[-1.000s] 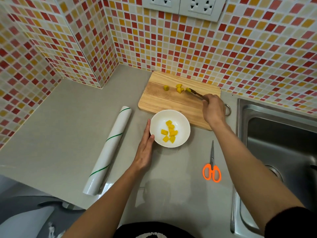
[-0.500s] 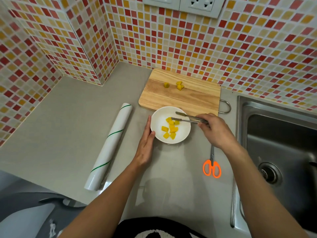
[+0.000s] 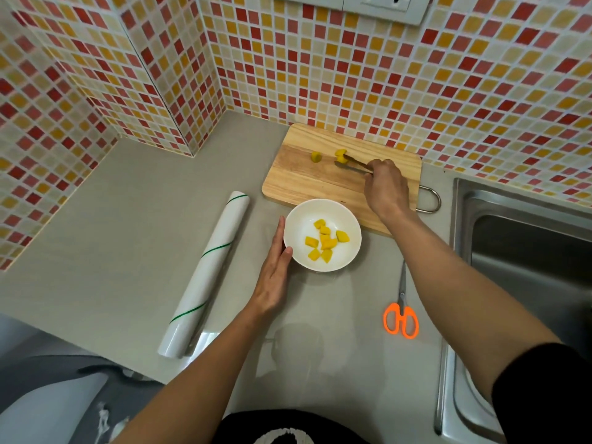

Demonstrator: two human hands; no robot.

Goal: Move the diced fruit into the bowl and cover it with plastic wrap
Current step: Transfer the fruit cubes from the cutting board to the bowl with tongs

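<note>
No brand, label or readable writing shows anywhere; the only markings are thin green stripes spiralling round the white wrap roll [image 3: 205, 274], which lies diagonally on the counter [image 3: 128, 203] left of the bowl, with a bit of clear film loose at its near end. The counter is plain matt grey, set in a corner of small red, orange and cream mosaic tiles [image 3: 320, 75], with white sockets [image 3: 384, 4] at the top edge and a steel sink [image 3: 512, 251] sunk in on the right. A wooden board [image 3: 304, 177] with a metal loop handle sits against the back wall. The right hand [image 3: 386, 184] is clenched around metal tongs [image 3: 352, 164], whose tips straddle a yellow fruit cube [image 3: 340, 155] on the board; another piece [image 3: 316, 157] lies just left of it. The white bowl [image 3: 320, 209] stands just in front of the board and holds several fruit pieces [image 3: 325, 241]. The left hand [image 3: 274, 277] lies flat, fingers released and straight, its edge touching the bowl's left side. Orange-handled scissors [image 3: 401, 310] lie closed on the counter between the bowl and the sink.
</note>
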